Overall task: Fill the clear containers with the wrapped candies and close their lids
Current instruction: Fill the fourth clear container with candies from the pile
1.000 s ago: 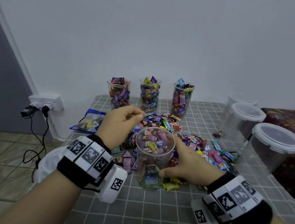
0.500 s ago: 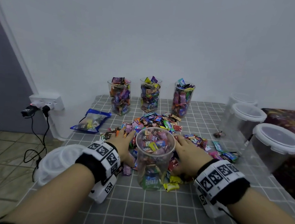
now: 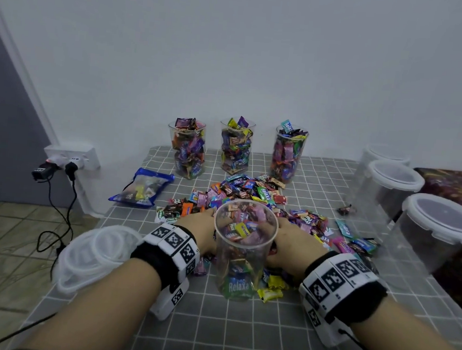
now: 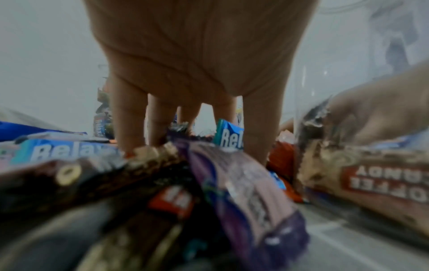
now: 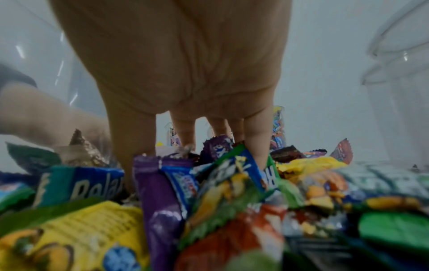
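Observation:
A clear container (image 3: pixel 242 262), roughly half full of wrapped candies, stands open at the table's near middle. Loose wrapped candies (image 3: pixel 253 192) lie heaped behind and around it. My left hand (image 3: pixel 201 226) rests on the heap just left of the container. My right hand (image 3: pixel 292 240) lies on the heap just right of it. In the left wrist view the left hand's (image 4: pixel 192 128) straight fingers (image 4: pixel 128 117) reach down among the wrappers. The right wrist view shows the same for my right hand (image 5: pixel 209 141). Neither hand visibly grips anything.
Three candy-filled containers (image 3: pixel 236 147) without lids line the back by the wall. Three empty lidded tubs (image 3: pixel 437 232) stand along the right edge. A stack of white lids (image 3: pixel 94 257) sits at the left edge, with a blue candy bag (image 3: pixel 142 188) beyond it.
My left hand came down from above the container's mouth to the heap. My right hand let go of the container's side and moved onto the candies beside it.

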Action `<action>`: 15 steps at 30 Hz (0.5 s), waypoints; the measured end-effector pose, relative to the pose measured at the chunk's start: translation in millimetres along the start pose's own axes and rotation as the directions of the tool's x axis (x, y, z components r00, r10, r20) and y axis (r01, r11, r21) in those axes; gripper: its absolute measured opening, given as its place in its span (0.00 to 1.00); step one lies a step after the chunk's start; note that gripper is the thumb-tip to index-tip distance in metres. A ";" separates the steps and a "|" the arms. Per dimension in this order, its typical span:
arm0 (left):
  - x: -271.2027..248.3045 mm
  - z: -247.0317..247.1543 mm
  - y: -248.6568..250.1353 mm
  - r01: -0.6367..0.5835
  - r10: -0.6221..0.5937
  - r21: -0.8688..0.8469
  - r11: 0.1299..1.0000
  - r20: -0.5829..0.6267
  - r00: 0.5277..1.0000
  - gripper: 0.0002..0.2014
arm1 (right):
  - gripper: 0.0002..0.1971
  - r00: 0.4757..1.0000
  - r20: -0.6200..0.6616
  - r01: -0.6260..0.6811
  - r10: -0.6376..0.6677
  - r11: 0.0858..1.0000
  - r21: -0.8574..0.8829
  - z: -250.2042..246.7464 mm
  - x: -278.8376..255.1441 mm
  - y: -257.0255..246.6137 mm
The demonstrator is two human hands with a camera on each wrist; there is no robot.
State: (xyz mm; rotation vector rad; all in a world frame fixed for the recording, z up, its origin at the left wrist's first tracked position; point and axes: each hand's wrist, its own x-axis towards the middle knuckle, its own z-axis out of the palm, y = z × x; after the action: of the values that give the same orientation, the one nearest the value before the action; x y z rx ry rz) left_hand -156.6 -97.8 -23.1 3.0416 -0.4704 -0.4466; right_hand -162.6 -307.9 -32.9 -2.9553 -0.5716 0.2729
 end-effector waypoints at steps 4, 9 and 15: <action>-3.9 -4.5 8.9 0.035 -0.036 -0.022 0.999 -0.048 0.998 0.19 | 0.27 0.999 -0.036 -0.020 0.021 0.999 0.034 -1.9 -0.3 -1.8; 2.3 -1.3 3.9 0.122 -0.129 -0.103 0.987 -0.068 0.989 0.12 | 0.22 0.998 -0.053 -0.024 0.028 0.998 0.066 -3.5 -0.5 -2.0; 4.9 3.2 -1.2 0.153 -0.167 -0.092 0.984 -0.163 0.972 0.12 | 0.15 0.996 -0.080 -0.035 0.039 0.999 0.041 -3.0 0.6 -2.1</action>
State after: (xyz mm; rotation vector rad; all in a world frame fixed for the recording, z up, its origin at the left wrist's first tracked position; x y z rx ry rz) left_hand -152.7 -98.0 -27.6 3.0179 -0.1952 -0.2007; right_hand -162.2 -306.0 -29.7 -2.9260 -0.4962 0.1659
